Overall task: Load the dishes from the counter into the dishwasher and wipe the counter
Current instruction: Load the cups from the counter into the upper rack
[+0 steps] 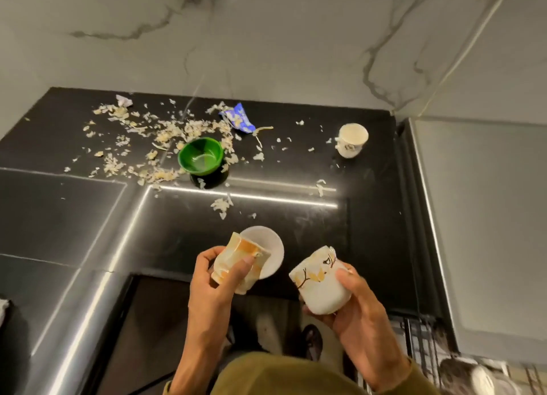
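Observation:
My left hand (214, 279) grips a cream mug with orange patches (236, 260), tilted, just above the front edge of the black counter (296, 169). My right hand (352, 303) holds a white mug with a gold leaf pattern (318, 282) in front of that edge. A small white bowl (268, 248) sits on the counter right behind the left mug. Farther back stand a green bowl (200, 155) and a white cup (351, 139) at the right. Pale food scraps (165, 134) litter the back left of the counter.
A crumpled blue wrapper (238, 118) lies among the scraps near the marble wall. A grey panel (485, 217) flanks the counter on the right. A dishwasher rack (426, 350) with dishes shows at the bottom right, below the counter.

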### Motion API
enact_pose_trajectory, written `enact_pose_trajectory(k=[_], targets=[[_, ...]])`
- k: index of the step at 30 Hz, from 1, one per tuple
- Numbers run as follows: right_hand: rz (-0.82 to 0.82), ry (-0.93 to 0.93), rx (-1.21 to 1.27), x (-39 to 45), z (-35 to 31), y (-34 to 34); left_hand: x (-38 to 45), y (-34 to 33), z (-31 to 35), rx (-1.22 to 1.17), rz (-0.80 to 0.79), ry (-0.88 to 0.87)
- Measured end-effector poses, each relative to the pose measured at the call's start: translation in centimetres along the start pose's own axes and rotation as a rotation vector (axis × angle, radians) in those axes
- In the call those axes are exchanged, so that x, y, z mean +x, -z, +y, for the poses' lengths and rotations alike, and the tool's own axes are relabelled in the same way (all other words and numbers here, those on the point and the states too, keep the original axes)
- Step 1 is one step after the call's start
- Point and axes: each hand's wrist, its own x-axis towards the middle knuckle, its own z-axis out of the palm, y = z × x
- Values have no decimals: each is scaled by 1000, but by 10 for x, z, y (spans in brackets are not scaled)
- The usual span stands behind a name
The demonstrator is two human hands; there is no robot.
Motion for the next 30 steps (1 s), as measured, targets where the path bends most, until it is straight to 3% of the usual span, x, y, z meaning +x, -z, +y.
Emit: enact_pose_trajectory(k=[5, 15, 25, 30], targets=[[79, 35, 76, -24, 1, 19, -18, -16, -5, 4, -33, 29], [220, 309, 134, -51, 28, 10, -11, -13, 4, 70, -295, -17], [408, 398, 86, -101, 75, 14, -41, -2, -20, 59, -496, 114], [402, 462, 143, -129, 86, 27, -71, -16, -24, 83, -574, 110]])
